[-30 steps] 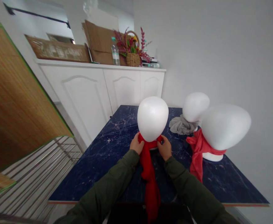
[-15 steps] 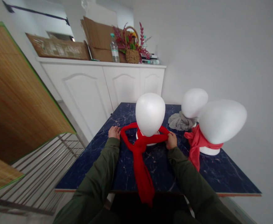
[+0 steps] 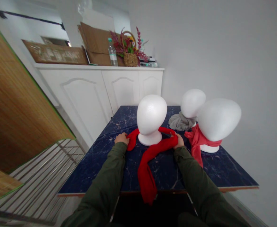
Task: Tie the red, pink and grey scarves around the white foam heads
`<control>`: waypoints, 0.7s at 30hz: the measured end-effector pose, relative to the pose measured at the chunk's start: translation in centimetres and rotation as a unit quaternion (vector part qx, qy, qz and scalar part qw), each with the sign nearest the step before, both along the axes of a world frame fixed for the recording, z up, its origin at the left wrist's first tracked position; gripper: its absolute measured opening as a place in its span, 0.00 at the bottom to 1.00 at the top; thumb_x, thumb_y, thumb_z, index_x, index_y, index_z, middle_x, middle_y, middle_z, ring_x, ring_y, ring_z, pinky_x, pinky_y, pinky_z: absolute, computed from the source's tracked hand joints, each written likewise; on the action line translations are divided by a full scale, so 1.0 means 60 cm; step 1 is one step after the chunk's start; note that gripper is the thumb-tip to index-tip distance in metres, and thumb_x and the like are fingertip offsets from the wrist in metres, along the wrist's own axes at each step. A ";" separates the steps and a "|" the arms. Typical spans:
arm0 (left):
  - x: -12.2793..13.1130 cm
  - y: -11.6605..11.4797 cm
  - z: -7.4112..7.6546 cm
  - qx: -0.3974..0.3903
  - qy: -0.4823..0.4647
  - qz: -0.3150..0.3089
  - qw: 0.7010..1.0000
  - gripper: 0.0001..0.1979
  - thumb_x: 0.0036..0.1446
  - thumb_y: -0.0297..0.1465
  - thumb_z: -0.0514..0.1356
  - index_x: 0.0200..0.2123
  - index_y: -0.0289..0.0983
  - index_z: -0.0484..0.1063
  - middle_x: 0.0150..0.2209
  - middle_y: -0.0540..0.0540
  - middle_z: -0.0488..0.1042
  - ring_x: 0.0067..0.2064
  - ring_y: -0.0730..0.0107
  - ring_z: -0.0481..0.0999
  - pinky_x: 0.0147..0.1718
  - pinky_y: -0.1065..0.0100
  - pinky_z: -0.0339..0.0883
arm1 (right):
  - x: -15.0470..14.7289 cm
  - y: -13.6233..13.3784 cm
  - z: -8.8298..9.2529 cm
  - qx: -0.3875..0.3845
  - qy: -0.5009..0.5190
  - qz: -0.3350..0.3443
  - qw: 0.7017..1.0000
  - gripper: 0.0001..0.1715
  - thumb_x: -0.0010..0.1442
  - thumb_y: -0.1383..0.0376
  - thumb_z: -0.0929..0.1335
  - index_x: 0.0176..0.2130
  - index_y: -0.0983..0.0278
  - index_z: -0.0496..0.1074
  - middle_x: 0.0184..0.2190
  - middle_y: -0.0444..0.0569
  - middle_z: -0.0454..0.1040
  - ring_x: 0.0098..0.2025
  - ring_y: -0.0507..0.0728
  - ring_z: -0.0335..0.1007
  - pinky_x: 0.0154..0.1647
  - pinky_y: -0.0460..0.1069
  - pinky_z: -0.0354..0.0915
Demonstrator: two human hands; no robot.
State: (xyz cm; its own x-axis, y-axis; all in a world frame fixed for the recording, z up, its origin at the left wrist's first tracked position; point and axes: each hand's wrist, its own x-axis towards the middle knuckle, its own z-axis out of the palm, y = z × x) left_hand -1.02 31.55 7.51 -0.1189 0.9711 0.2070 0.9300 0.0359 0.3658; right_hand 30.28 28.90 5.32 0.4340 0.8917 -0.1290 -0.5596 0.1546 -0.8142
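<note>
A white foam mannequin head (image 3: 151, 115) stands upright on the dark blue marbled table (image 3: 126, 170) in front of me. Behind its neck runs a red scarf (image 3: 150, 157), untied at the front. My left hand (image 3: 121, 138) is closed on the scarf's short end at the left of the base. On the right, my right hand (image 3: 179, 141) grips the scarf where it doubles back. From there the long end lies across the table and hangs over the front edge. The fingertips of both hands are partly hidden.
To the right stand two more foam heads, the nearer one (image 3: 219, 119) with a coral scarf (image 3: 196, 142), the farther one (image 3: 192, 103) with a grey scarf (image 3: 179, 121). A metal rack (image 3: 46, 179) is at left. White cabinets (image 3: 81, 94) at the back carry boxes, a bottle and a flower basket (image 3: 130, 59).
The knot in front of the head has come undone, and the scarf now lies open at the front. My left hand has shifted right, now holding the short end; my right hand still holds the scarf.
</note>
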 end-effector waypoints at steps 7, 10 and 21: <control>0.025 -0.016 0.012 0.151 -0.056 -0.122 0.979 0.16 0.52 0.38 0.52 0.40 0.34 0.68 0.40 0.41 0.71 0.44 0.62 0.70 0.46 0.64 0.63 | -0.011 -0.018 0.008 -0.026 -0.089 -0.189 0.977 0.30 0.40 0.70 0.63 0.47 0.68 0.63 0.40 0.48 0.69 0.39 0.53 0.66 0.41 0.47 0.63; 0.063 -0.024 -0.008 0.122 -0.059 -0.237 0.962 0.21 0.50 0.40 0.54 0.44 0.33 0.66 0.43 0.40 0.70 0.46 0.61 0.69 0.48 0.63 0.61 | -0.020 -0.055 0.019 -0.005 -0.146 -0.242 0.959 0.33 0.42 0.68 0.63 0.50 0.68 0.61 0.49 0.51 0.63 0.47 0.55 0.61 0.48 0.48 0.59; 0.091 -0.035 -0.024 0.052 -0.028 -0.220 0.974 0.29 0.47 0.43 0.57 0.49 0.32 0.62 0.48 0.36 0.67 0.50 0.55 0.66 0.49 0.61 0.58 | -0.106 -0.388 0.026 -0.130 -0.030 0.146 0.980 0.30 0.44 0.63 0.67 0.49 0.61 0.64 0.41 0.54 0.71 0.34 0.58 0.69 0.29 0.50 0.65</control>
State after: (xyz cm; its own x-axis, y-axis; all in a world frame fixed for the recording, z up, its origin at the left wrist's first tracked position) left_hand 4.44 29.46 6.04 0.2905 0.9042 0.3130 0.8252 -0.4024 0.3965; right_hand 23.91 5.63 6.86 0.1791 0.9196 -0.3497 -0.4983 -0.2217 -0.8382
